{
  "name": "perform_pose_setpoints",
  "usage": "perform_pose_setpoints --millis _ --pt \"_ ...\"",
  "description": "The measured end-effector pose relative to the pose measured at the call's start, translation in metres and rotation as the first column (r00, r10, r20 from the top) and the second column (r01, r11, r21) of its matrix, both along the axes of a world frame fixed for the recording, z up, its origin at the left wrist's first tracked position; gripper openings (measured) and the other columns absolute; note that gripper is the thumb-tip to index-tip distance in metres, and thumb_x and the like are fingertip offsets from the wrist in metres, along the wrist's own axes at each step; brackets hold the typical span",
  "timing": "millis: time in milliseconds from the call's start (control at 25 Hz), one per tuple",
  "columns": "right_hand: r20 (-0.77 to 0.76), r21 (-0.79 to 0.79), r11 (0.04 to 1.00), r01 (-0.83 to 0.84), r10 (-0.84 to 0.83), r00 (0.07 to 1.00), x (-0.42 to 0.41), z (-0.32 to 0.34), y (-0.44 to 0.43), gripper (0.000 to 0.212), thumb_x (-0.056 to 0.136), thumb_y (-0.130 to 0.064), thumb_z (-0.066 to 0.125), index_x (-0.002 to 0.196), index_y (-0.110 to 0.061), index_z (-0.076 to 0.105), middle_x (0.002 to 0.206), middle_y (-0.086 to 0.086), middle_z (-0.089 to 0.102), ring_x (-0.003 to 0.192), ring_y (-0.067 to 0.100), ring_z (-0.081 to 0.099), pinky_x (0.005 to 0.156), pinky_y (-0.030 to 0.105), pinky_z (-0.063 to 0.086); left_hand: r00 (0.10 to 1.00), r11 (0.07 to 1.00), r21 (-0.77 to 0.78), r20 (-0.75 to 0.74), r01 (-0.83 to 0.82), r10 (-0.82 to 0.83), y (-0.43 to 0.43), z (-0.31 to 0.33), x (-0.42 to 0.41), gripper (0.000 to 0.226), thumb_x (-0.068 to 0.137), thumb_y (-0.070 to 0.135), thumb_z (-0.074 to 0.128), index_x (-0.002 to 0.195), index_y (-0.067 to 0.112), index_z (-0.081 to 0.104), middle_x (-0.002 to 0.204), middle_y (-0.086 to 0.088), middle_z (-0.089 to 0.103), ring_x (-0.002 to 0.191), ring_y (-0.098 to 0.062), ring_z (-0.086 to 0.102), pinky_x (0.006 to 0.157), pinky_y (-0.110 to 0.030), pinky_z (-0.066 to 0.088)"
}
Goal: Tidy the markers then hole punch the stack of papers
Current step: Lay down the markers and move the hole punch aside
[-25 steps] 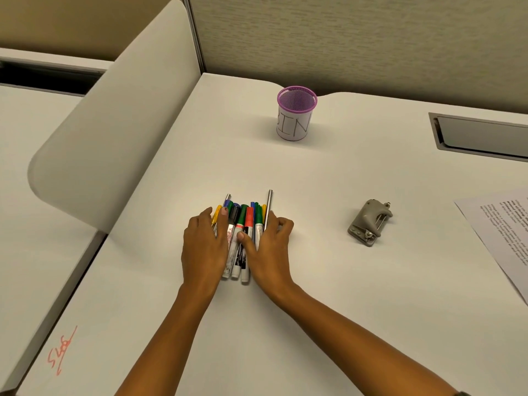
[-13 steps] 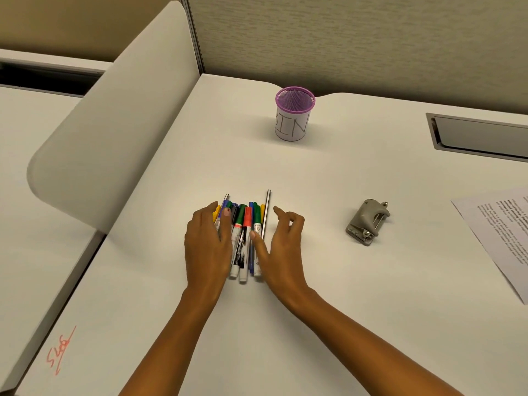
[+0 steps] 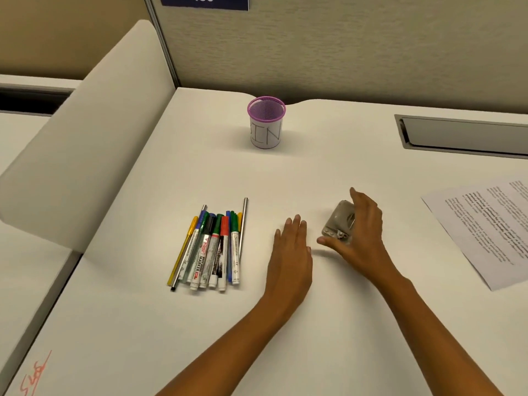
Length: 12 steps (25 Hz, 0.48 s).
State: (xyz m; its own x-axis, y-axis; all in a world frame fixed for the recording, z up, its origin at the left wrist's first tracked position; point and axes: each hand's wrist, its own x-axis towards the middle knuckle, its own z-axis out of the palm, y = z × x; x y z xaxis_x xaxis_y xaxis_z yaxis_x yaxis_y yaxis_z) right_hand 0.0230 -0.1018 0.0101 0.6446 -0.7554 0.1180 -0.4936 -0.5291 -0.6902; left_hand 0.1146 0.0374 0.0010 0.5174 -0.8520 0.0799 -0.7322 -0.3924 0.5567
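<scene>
White surface carries everything in view. Curved pale divider panel stands well to the left of the left hand, beyond the markers. Stack of papers, printed side up and lying at an angle, sits to the right of the right hand, apart from it and partly cut by the frame edge. Markers lie gathered side by side in one bundle just left of the left hand, not touching it, caps pointing away from the person; a thin metal rod lies along the side of the bundle nearest that hand. Purple mesh cup with a paper label stands upright, well beyond the left hand's fingertips. Left hand: palm down, fingers straight and together, low over the surface, holding nothing. Right hand: arched wide over the grey hole punch, thumb tip at its near corner, fingers across its right side, index finger raised; cannot tell whether the grip has closed. Hole punch sits between the two hands, under the right one.
</scene>
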Motion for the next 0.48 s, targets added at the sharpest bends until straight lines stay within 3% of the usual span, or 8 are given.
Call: perform_pose_setpoints --millis 120,200,360,480 --pt "-0.05 0.065 0.997 -0.033 0.037 0.998 -0.007 -0.013 -0.016 0.127 0.054 -0.054 0.083 0.151 -0.017 0.01 0.152 0.004 0.023 0.137 0.019 0.023 0.112 0.036 0.024 0.995 0.993 0.112 0.097 -0.027 0.016 -0.007 -0.013 0.001 0.056 0.102 0.026 0.024 0.15 0.009 0.002 0.16 -0.007 -0.004 0.147 -0.021 -0.008 0.119 -0.036 -0.008" --pt "-0.036 0.124 0.992 -0.015 0.02 0.999 -0.01 -0.021 -0.021 0.125 0.058 -0.043 0.087 0.151 -0.016 0.008 0.151 0.002 0.026 0.136 0.017 0.025 0.111 0.031 0.022 0.992 0.992 0.12 0.125 -0.039 0.024 -0.007 -0.017 -0.001 0.058 0.101 0.03 0.026 0.151 0.009 0.003 0.16 -0.007 -0.003 0.147 -0.02 -0.007 0.12 -0.037 -0.006" --pt "0.007 0.128 0.992 -0.016 0.015 1.0 -0.015 -0.023 -0.028 0.115 0.063 -0.036 0.087 0.149 -0.01 0.015 0.142 0.003 0.036 0.128 0.009 0.028 0.105 0.023 0.024 0.989 0.994 0.091 0.144 -0.059 0.045 -0.008 -0.02 -0.004 0.058 0.1 0.031 0.031 0.15 0.009 0.011 0.16 -0.006 0.007 0.147 -0.02 0.001 0.121 -0.038 0.002" --pt "0.053 0.099 0.995 -0.006 0.001 0.999 -0.017 -0.019 -0.029 0.109 0.062 -0.035 0.087 0.146 -0.007 0.024 0.136 0.006 0.039 0.125 0.016 0.032 0.103 0.024 0.028 0.986 0.991 0.107 0.155 -0.081 0.064 -0.011 -0.018 -0.008 0.058 0.1 0.029 0.031 0.15 0.008 0.012 0.159 -0.008 0.007 0.147 -0.022 0.0 0.12 -0.039 -0.002"
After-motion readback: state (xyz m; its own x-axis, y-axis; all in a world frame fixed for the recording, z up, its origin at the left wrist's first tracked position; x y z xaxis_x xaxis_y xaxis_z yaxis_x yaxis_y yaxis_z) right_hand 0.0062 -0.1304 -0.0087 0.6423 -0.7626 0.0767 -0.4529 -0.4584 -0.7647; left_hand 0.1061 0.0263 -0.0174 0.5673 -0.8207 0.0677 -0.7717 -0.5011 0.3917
